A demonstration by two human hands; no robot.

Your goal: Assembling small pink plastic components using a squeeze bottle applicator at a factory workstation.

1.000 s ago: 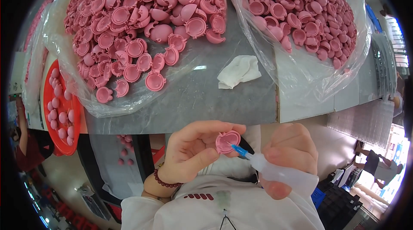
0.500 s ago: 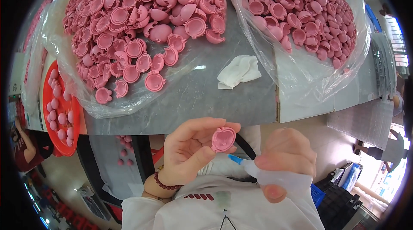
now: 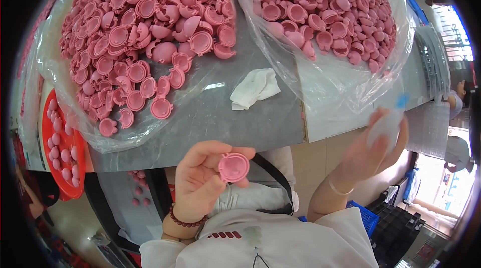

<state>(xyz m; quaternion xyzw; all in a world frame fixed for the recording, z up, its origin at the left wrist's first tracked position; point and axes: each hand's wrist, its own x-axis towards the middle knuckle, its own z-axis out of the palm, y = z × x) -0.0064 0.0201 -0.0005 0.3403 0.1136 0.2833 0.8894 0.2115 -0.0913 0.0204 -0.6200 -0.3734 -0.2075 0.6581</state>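
Between the thumb and fingers of my left hand (image 3: 198, 180) is a pink plastic half-shell (image 3: 234, 167), its round hollow side facing up toward me. My right hand (image 3: 368, 145) is raised off to the right, wrapped around a white squeeze bottle (image 3: 387, 130). The bottle's blue tip (image 3: 402, 100) points upward and is slightly blurred. Beyond my hands, a large heap of similar pink half-shells (image 3: 117, 37) spills over clear plastic on the grey table (image 3: 210, 132).
A second heap of pink half-shells (image 3: 338, 30) lies in a clear bag (image 3: 345, 90) at the far right. A crumpled white cloth (image 3: 255, 89) rests on the table between them. At left, a red tray (image 3: 62, 180) holds several pink balls. Blue and black crates (image 3: 363, 218) stand low at right.
My right hand has swung up and to the right with the squeeze bottle, away from the half-shell. My left hand still holds the half-shell, now slightly farther left in view.
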